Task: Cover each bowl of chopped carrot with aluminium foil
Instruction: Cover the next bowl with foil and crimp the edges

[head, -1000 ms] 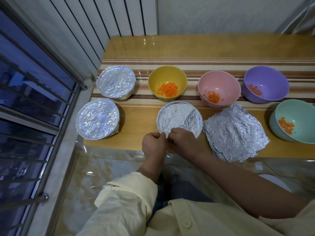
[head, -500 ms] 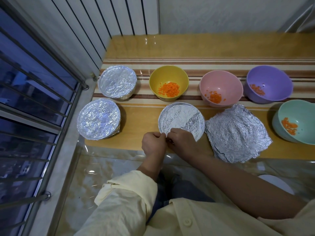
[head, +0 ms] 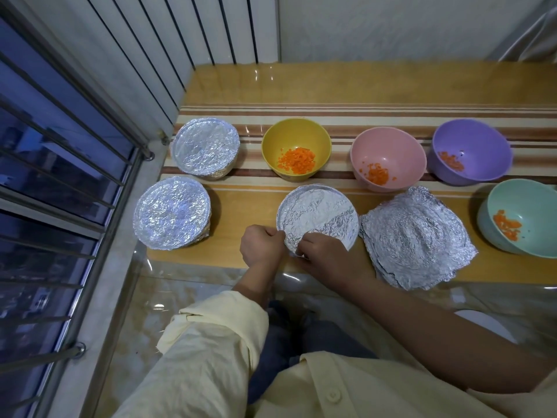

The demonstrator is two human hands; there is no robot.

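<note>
On my feed the long yellow wooden worktop point(head: 361, 82), crossed by a striped band, fills most of the view. Near its front edge lies a stack of crumpled aluminium foil sheets point(head: 422, 239), just right of the centre foil-topped bowl point(head: 319, 206). Two more foil-covered bowls point(head: 173, 212) sit at the left by the window. Four stand uncovered: a yellow bowl point(head: 289, 134), a pink bowl point(head: 391, 146), a purple bowl point(head: 479, 146) and a mint-green bowl point(head: 527, 203), each holding chopped orange carrot point(head: 297, 161). At the centre bowl's near rim, the left hand point(head: 260, 245) has its fingers curled, pinching the foil edge; the right hand point(head: 328, 257) pinches the same edge just beside it.
</note>
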